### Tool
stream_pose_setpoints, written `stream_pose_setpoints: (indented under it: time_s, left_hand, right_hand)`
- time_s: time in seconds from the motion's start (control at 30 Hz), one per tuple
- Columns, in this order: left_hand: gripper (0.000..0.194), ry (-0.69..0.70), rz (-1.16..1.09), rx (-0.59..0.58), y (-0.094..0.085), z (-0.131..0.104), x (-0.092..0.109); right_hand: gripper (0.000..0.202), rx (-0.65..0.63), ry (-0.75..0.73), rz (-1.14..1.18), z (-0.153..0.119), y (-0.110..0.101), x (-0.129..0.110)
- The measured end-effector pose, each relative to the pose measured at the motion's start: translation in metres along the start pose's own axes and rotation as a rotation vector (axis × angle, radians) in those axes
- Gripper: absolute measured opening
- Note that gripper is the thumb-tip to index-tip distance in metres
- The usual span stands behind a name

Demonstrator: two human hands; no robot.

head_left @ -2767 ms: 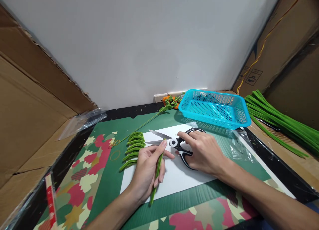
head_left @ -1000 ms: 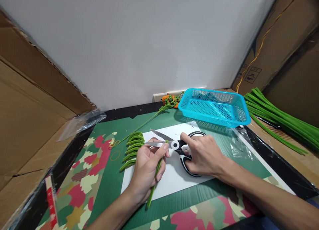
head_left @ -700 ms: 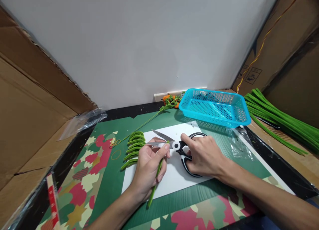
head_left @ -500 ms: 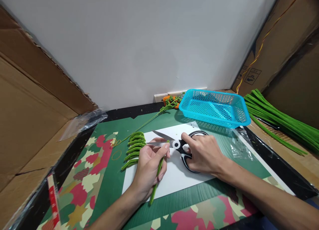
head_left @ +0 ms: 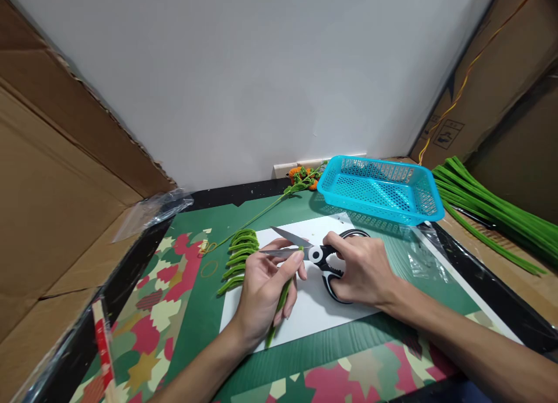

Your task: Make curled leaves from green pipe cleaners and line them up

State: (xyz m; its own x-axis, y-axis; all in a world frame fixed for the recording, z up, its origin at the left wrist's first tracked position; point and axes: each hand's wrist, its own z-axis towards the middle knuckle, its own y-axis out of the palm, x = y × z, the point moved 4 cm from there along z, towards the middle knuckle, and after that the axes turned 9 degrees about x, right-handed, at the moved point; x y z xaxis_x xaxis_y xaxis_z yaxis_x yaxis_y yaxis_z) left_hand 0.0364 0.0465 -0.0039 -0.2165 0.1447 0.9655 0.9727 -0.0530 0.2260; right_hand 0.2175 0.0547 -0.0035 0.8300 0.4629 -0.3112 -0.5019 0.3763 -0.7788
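Observation:
My left hand pinches a fuzzy green pipe cleaner between thumb and fingers, its lower end slanting down toward me. My right hand grips the black-and-white handles of a pair of scissors. The blades are parted and point left, with the pipe cleaner's upper end close to the lower blade near the pivot; I cannot tell whether they touch. Left of my left hand, several short curved green pipe cleaner pieces lie in a row, partly on a white sheet of paper.
A blue perforated basket stands behind my hands. Right of it lies a bundle of long green pipe cleaners. An orange and green pipe-cleaner flower with a long stem, a rubber band and a plastic bag lie further left.
The whole view has shifted slightly, so everything appears a little further right. The pipe cleaner in my left hand is tilted a bit differently. Both hands keep their holds, and the scissor blades remain parted.

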Motion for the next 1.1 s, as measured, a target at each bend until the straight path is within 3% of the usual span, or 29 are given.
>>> stream_pose_setpoints:
  time_s: [0.37, 0.77, 1.1]
  left_hand:
    - [0.055, -0.096, -0.063, -0.072, 0.0, 0.002, 0.007]
    - [0.053, -0.145, -0.004, -0.183, -0.005, 0.002, 0.012]
    - [0.051, -0.118, 0.061, -0.124, -0.006, 0.004, 0.01]
  right_hand:
    - [0.038, 0.009, 0.06, 0.117, -0.002, -0.002, -0.001]
    - [0.029, -0.032, -0.042, -0.063, -0.001, -0.006, -0.003]
    - [0.043, -0.176, -0.073, -0.175, 0.0, 0.0, 0.001]
